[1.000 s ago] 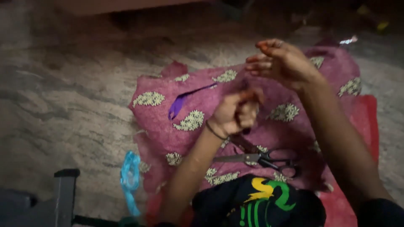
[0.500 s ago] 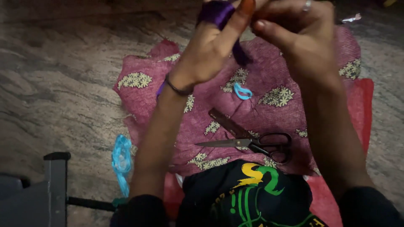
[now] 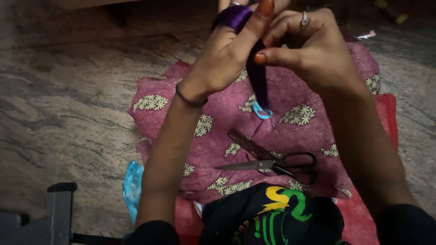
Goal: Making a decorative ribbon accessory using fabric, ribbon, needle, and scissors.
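From my head camera, my left hand (image 3: 227, 54) and right hand (image 3: 313, 50) sit a little lower in view than half a second ago, still raised over the pink floral cloth (image 3: 218, 113). Fingers of both close on one purple ribbon (image 3: 258, 75), which hangs between them toward one small blue loop (image 3: 262, 111). One pair of scissors (image 3: 272, 163) lies open on the cloth, unmoved.

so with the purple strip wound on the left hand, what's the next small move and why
Probably draw the hanging tail taut. The purple strip wraps the left hand fingers, its end dangles loose over the pink cloth, and the right hand already pinches it. The scissors lie unused below.
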